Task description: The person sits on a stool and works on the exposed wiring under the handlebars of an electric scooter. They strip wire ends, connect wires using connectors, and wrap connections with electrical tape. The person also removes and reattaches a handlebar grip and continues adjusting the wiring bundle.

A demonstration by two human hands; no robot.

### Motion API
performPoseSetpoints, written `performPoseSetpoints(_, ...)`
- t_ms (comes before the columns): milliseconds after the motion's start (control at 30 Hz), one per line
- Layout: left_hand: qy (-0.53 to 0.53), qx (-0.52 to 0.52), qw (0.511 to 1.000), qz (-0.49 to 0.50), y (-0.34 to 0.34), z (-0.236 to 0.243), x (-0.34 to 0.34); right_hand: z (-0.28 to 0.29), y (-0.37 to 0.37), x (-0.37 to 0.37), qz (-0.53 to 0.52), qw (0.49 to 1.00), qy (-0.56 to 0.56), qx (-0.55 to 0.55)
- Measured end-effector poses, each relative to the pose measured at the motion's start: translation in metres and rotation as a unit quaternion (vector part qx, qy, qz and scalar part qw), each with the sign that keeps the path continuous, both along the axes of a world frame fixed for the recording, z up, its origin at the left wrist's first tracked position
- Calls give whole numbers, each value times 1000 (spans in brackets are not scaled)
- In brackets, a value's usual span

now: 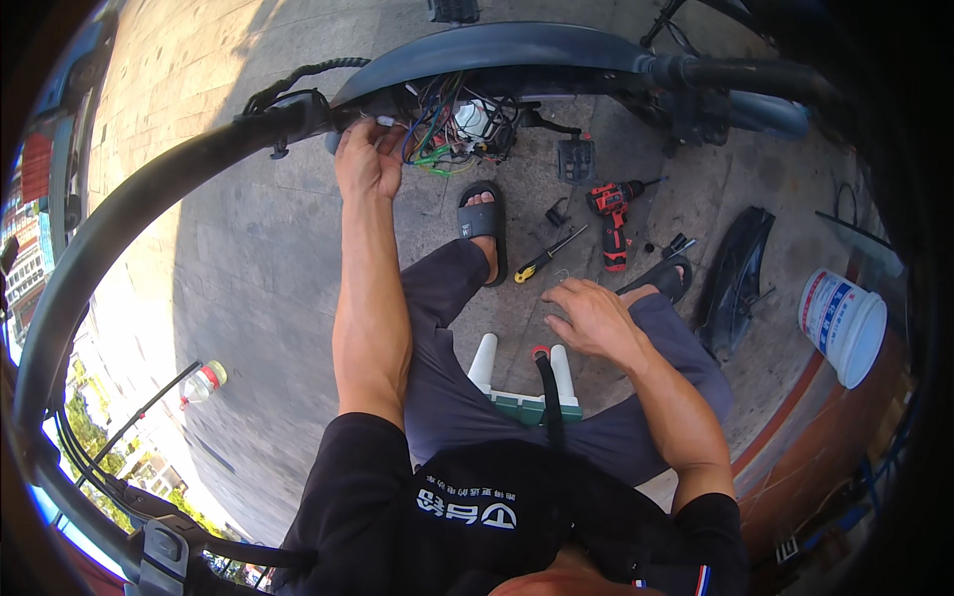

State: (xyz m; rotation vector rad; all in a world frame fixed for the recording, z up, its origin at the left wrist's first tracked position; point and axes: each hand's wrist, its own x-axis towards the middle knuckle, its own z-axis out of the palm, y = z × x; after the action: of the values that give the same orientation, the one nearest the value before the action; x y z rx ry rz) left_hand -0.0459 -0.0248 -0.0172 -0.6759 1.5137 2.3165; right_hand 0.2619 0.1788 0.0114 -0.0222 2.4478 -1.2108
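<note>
My left hand [368,157] is stretched forward to the open front of a dark scooter body [517,50], its fingers pinching a white connector beside a tangle of coloured wires [452,129]. My right hand [594,316] hovers low over my right knee with fingers spread and nothing in it; a thin wire loop lies on the ground just beyond its fingertips. I sit on a small white and green stool [527,392], both feet in black slide sandals.
On the paving lie a yellow-handled screwdriver [545,256], a red cordless drill [611,221], a black pedal [576,159], small black parts and a removed dark panel [737,278]. A white bucket [843,323] stands right. A plastic bottle [204,382] lies left. Handlebars [129,214] curve along the left.
</note>
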Motion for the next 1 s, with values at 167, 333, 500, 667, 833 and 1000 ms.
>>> performPoseSetpoints(167, 24, 13, 999, 28, -1, 0, -3, -1, 0, -1, 7, 1000, -3, 13)
performPoseSetpoints(333, 20, 22, 1000, 5, -3, 5, -3, 0, 0, -1, 3, 1000, -2, 2)
performPoseSetpoints(500, 20, 24, 1000, -1, -10, 6, -10, 0, 3, -2, -3, 1000, 14, 6)
performPoseSetpoints(667, 22, 9, 1000, 7, -10, 4, -13, 1, 0, -7, 5, 1000, 6, 20)
performPoseSetpoints(833, 15, -1, 999, -28, -10, 9, -9, 3, -4, -16, 1, 1000, 17, 10)
performPoseSetpoints(1000, 24, -23, 998, -46, -10, 13, -11, 4, -5, -21, -2, 1000, 16, 13)
